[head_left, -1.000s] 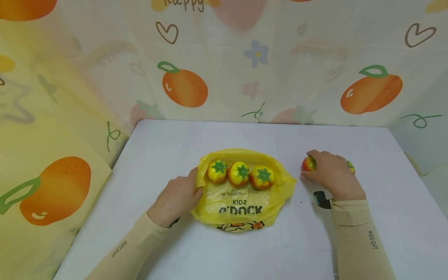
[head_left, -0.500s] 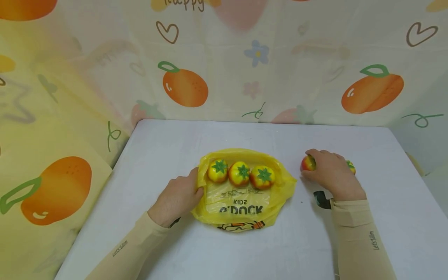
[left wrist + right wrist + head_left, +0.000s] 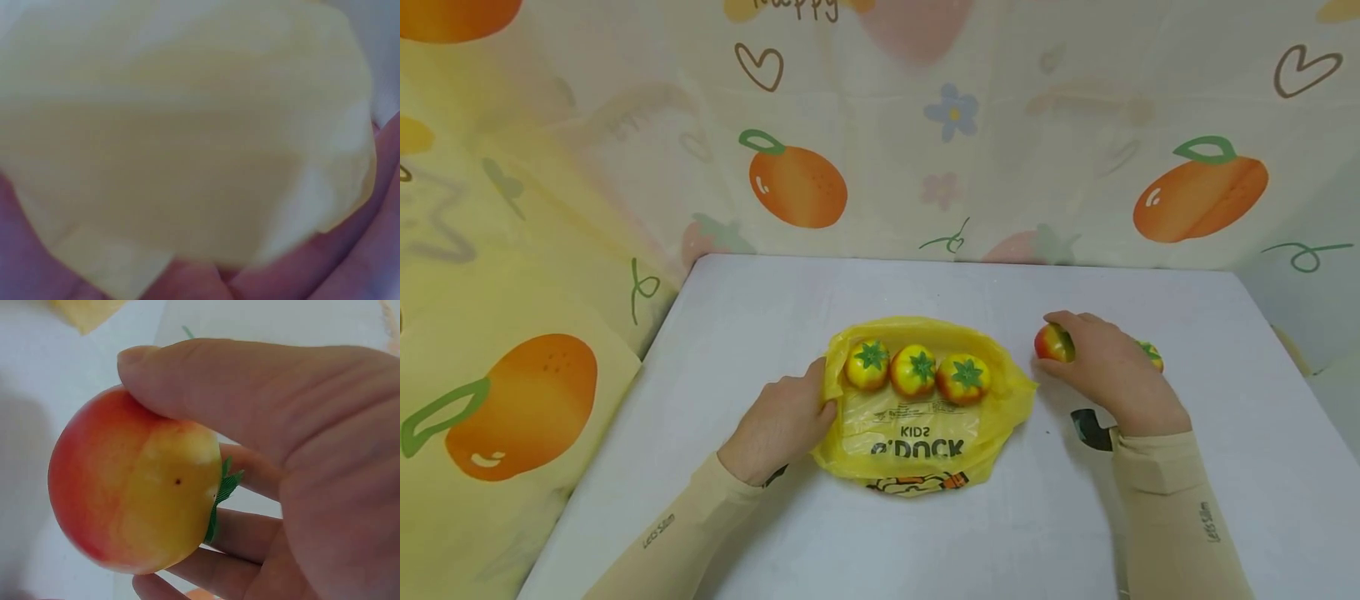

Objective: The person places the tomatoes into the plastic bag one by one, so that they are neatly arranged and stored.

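A yellow plastic bag (image 3: pixel 1011 404) lies spread with its mouth wide, printed with dark letters. Inside it, three red-and-yellow toy tomatoes (image 3: pixel 913 371) with green star-shaped leaves sit in a row. My left hand (image 3: pixel 782 425) grips the bag's left edge; up close, the left wrist view shows blurred yellow plastic (image 3: pixel 187 156) against the fingers. To the right of the bag, my right hand (image 3: pixel 1112 371) holds another toy tomato (image 3: pixel 131 487) between thumb and fingers, its leaves turned toward the palm. One more toy tomato (image 3: pixel 1152 354) is mostly hidden behind that hand.
The white table (image 3: pixel 760 308) ends at a back wall hung with fruit-printed cloth (image 3: pixel 880 167). More of this cloth covers the left side (image 3: pixel 512 275).
My right hand has moved slightly left and away from me, carrying the toy tomato with it. The left hand and the bag have stayed in place.
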`<state>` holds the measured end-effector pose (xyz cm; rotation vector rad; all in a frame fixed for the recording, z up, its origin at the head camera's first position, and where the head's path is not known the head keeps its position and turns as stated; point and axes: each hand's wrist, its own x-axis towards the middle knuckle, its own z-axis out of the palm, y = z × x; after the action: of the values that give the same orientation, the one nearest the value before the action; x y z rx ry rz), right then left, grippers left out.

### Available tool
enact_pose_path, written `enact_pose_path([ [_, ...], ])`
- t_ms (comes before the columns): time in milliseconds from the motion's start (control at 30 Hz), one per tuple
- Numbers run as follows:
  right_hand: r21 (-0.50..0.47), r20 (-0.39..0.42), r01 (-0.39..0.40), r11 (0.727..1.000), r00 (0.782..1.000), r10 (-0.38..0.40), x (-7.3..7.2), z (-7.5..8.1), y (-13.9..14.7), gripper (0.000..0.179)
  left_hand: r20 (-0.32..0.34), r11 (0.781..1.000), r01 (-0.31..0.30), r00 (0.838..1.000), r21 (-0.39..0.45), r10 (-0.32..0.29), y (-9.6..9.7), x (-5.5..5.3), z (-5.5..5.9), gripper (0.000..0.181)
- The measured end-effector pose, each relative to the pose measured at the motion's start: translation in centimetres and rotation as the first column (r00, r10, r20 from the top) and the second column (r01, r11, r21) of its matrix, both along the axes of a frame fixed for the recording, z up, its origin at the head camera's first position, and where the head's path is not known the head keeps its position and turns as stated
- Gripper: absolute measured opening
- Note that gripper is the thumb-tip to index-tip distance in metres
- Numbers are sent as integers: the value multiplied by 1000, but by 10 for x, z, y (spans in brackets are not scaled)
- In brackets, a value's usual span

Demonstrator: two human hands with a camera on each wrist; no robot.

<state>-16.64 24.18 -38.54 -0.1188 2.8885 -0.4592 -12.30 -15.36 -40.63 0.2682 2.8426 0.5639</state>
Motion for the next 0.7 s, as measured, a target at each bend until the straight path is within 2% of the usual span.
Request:
enact_pose_path([
  [500,-75,-91,-30,997,996,23,16,26,-21,73,-15,1000,1,1000,0,-1,1,1,1,37],
  [700,-90,-124,-77,993,990,65,22,34,-30,71,-14,1000,1,1000,-2,-1,1,1,1,35],
])
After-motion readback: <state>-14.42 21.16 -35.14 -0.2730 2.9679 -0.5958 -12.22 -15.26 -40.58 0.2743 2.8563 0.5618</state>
